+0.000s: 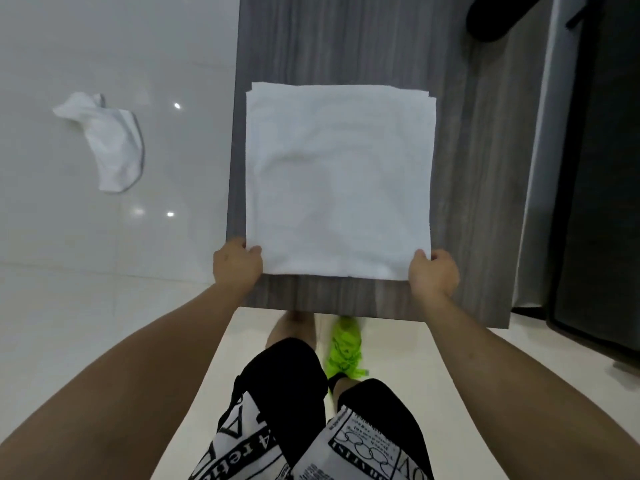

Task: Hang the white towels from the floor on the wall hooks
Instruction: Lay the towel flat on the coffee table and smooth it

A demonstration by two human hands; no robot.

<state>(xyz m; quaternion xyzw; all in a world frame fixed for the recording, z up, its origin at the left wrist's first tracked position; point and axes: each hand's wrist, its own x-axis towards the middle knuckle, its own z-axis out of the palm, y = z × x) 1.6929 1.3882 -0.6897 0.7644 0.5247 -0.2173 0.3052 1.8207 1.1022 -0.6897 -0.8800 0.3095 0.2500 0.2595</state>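
Observation:
A white towel (pixel 339 178), folded into a square of several layers, lies flat on a grey wood-grain table (pixel 478 188). My left hand (pixel 237 266) pinches its near left corner. My right hand (pixel 433 275) pinches its near right corner. A second white towel (pixel 110 143) with a grey edge lies crumpled on the glossy white floor to the left. No wall hooks are in view.
The table's near edge (pixel 381 315) is just in front of my legs; a green shoe (pixel 344 348) shows below it. A dark cabinet (pixel 595 202) stands at the right, and a black object (pixel 502 19) sits at the table's far right.

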